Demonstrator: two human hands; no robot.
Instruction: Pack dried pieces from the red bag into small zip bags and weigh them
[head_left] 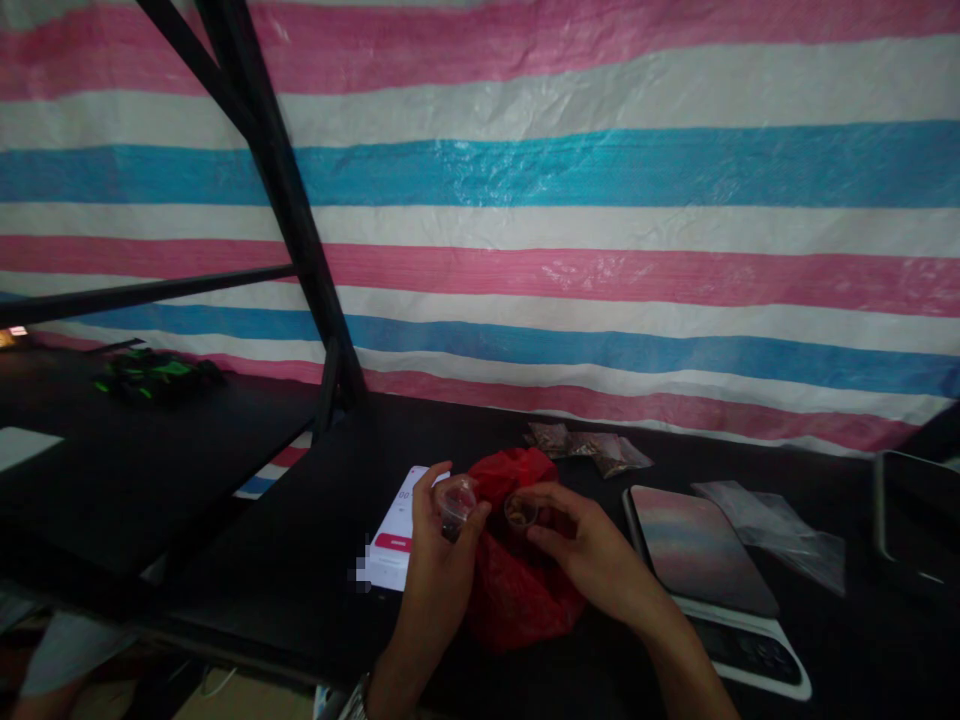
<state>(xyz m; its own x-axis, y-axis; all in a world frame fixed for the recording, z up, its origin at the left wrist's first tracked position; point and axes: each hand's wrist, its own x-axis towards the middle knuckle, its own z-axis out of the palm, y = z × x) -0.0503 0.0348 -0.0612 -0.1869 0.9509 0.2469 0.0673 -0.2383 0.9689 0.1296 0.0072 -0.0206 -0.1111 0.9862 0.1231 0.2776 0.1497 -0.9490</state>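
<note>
My left hand (pixel 442 540) is closed around a small clear plastic bag (pixel 456 497), whose mouth looks rounded open. In my right hand (pixel 581 535), the fingers pinch a small round cup (pixel 520 510) with brown bits inside, tilted toward the left hand. Both hands are above a red plastic bag (pixel 525 600) on the black table. Just left of my left hand lies a phone (pixel 394 520) with a lit white screen. Behind the red bag are several small clear bags (pixel 611 452) filled with brown bits.
To the right sits a flat digital scale (pixel 705 550) with buttons at its near end. Flat clear plastic bags (pixel 787 535) lie beyond it, near a dark tray-like object (pixel 919 520). At far left, a green toy car (pixel 157 375) stands by a black metal frame (pixel 292 210).
</note>
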